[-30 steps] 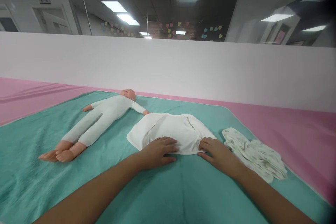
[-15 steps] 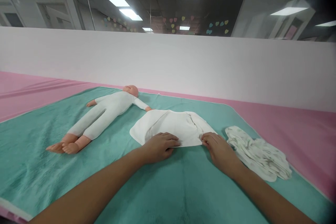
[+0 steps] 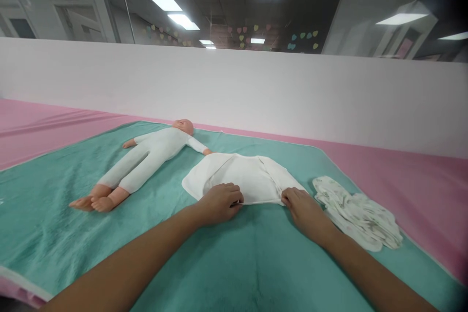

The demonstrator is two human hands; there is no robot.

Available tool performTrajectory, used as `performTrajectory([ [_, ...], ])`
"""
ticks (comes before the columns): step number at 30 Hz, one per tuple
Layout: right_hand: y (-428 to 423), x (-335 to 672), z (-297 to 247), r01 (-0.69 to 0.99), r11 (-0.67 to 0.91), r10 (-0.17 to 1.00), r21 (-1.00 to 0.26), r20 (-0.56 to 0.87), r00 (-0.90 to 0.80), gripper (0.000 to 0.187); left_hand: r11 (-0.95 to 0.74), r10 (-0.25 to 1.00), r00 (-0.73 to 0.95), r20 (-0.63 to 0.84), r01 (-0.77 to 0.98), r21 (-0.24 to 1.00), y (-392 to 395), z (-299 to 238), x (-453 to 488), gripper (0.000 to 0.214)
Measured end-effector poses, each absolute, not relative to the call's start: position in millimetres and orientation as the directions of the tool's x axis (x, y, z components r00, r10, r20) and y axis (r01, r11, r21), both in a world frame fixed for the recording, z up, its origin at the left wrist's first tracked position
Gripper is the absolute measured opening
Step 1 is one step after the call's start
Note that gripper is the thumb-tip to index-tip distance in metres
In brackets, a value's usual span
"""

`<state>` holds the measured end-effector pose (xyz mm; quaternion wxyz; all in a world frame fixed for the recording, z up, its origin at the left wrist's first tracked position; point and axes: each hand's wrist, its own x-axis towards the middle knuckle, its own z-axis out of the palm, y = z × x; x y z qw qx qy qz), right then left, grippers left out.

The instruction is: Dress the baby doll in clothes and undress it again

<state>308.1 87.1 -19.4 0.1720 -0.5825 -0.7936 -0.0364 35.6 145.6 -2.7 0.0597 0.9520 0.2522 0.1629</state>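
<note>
A white baby garment (image 3: 244, 179) lies spread on the green towel in front of me, with slanting seams or folds on both sides. My left hand (image 3: 221, 203) is closed at its near edge, fingers curled over the cloth, left of the middle. At the near right corner, my right hand (image 3: 302, 209) pinches the same edge between thumb and fingers. The fingertips of both hands are partly hidden. Between the hands, the hem runs nearly straight.
A baby doll (image 3: 157, 151) in a white suit lies on its back at the left, one hand touching the garment's far edge. A crumpled patterned cloth (image 3: 360, 214) sits at the right. The green towel (image 3: 219, 268) covers a pink sheet (image 3: 420, 190); a white wall (image 3: 234, 90) stands behind.
My left hand has shifted slightly left along the near edge, its fingers now curled in more. The right hand stays at the corner, and the hem between them looks straighter.
</note>
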Motion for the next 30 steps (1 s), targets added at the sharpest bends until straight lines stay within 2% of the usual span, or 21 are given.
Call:
performTrajectory([
  [4, 86.4, 308.0, -16.3, 0.916, 0.374, 0.905, -0.142, 0.271, -0.328, 0.029, -0.879, 0.475, 0.836, 0.273, 0.438, 0.189, 145.3, -2.6, 34.3, 0.014],
  [11, 86.7, 309.4, -15.1, 0.919, 0.365, 0.911, -0.151, 0.263, -0.318, 0.03, -0.842, 0.532, 0.82, 0.211, 0.484, 0.24, 144.1, -4.1, 32.8, 0.014],
  [15, 87.4, 311.2, -10.3, 0.915, 0.38, 0.905, -0.133, 0.256, -0.339, 0.036, -0.846, 0.52, 0.831, 0.195, 0.472, 0.246, 145.1, -5.5, 33.5, 0.017],
  [20, 84.5, 312.3, -5.6, 0.937, 0.348, 0.863, 0.021, 0.383, -0.329, 0.05, -0.83, 0.542, 0.823, 0.171, 0.493, 0.262, 143.3, -4.7, 36.2, 0.024],
  [22, 80.8, 309.1, -5.4, 0.957, 0.289, 0.854, 0.036, 0.442, -0.275, 0.052, -0.828, 0.544, 0.824, 0.159, 0.498, 0.257, 141.4, -3.9, 37.1, 0.027],
  [26, 75.8, 290.5, -1.9, 0.981, 0.191, 0.841, -0.018, 0.518, -0.155, 0.05, -0.834, 0.535, 0.827, 0.174, 0.483, 0.269, 139.2, -5.6, 38.7, 0.029],
  [28, 80.4, 275.6, 1.8, 0.971, 0.203, 0.847, -0.122, 0.519, -0.112, 0.044, -0.824, 0.548, 0.815, 0.187, 0.488, 0.288, 139.8, -8.1, 39.3, 0.027],
  [30, 92.4, 258.6, 4.0, 0.935, 0.212, 0.879, -0.285, 0.474, -0.054, 0.036, -0.815, 0.56, 0.805, 0.198, 0.493, 0.304, 141.2, -10.6, 39.5, 0.026],
])
